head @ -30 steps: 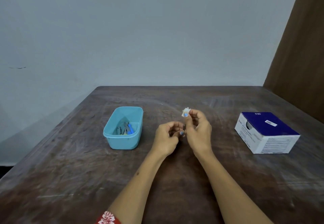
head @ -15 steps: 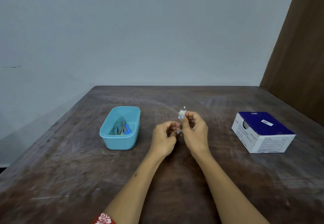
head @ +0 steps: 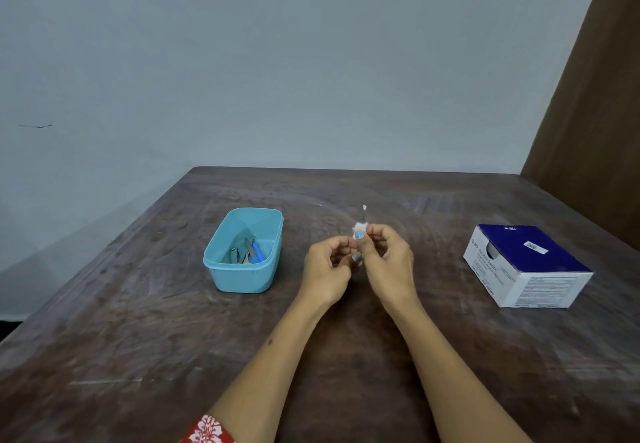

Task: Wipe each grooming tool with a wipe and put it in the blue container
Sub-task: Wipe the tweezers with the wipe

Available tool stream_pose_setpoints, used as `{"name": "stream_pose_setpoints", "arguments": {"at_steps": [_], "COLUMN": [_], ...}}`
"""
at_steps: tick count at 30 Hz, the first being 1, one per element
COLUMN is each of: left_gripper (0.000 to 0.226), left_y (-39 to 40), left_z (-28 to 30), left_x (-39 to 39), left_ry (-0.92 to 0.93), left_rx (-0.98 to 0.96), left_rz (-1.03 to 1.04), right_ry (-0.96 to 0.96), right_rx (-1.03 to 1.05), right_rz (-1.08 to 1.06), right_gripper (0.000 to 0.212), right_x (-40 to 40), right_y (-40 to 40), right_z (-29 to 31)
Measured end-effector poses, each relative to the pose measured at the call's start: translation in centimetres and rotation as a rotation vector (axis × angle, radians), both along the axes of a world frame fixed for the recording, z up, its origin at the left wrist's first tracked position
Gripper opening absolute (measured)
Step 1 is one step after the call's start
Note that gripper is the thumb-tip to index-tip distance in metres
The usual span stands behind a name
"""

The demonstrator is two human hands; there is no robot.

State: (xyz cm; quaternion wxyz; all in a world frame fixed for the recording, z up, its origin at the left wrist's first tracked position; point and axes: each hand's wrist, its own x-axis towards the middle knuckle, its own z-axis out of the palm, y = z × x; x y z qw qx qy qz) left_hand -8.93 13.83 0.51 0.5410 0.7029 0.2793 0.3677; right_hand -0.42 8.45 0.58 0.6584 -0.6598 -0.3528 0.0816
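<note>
Both hands raised over desk (head: 346, 356), close together. Right hand (head: 388, 259) pinches white wipe (head: 360, 229) round thin metal grooming tool (head: 364, 212), tip poking up; left hand (head: 329, 269) grips lower end, steadying. Blue container (head: 242, 276) near left, holding finished tools.

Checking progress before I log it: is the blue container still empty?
No. The blue container already holds several grooming tools, one with a blue handle, lying at its bottom.
</note>
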Motion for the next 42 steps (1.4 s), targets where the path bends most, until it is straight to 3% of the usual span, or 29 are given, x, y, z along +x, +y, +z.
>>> {"name": "stream_pose_setpoints", "arguments": {"at_steps": [7,12,17,26,31,35,38,42], "left_gripper": [0.021,0.026,0.018,0.019,0.023,0.020,0.016,0.018], "left_y": [-0.01,0.18,-0.15,-0.17,0.25,0.32,0.07,0.34], "left_z": [-0.01,0.11,0.03,0.13,-0.05,0.23,0.22,0.11], "left_x": [0.08,-0.10,-0.06,0.08,-0.06,-0.29,-0.26,-0.28], "left_ry": [0.061,0.001,0.068,0.056,0.010,0.013,0.049,0.053], "left_rx": [0.033,-0.020,0.051,0.062,0.039,-0.029,0.001,0.036], "left_rz": [-0.028,-0.005,-0.047,0.000,0.061,-0.019,-0.058,-0.027], "right_ry": [0.024,0.044,0.049,0.049,0.033,0.039,0.050,0.046], "right_rx": [0.088,0.036,0.121,0.139,0.059,0.080,0.158,0.108], "right_rz": [-0.084,0.038,-0.079,-0.076,0.014,0.000,-0.082,-0.054], "right_gripper": [0.014,0.010,0.011,0.017,0.011,0.010,0.012,0.008], "right_x": [0.25,-0.05,0.30,-0.17,-0.24,-0.36,-0.34,-0.31], "right_y": [-0.10,0.06,-0.11,-0.10,-0.05,-0.21,-0.53,-0.42], "right_z": [0.22,0.02,0.37,0.52,0.22,0.43,0.94,0.58]}}
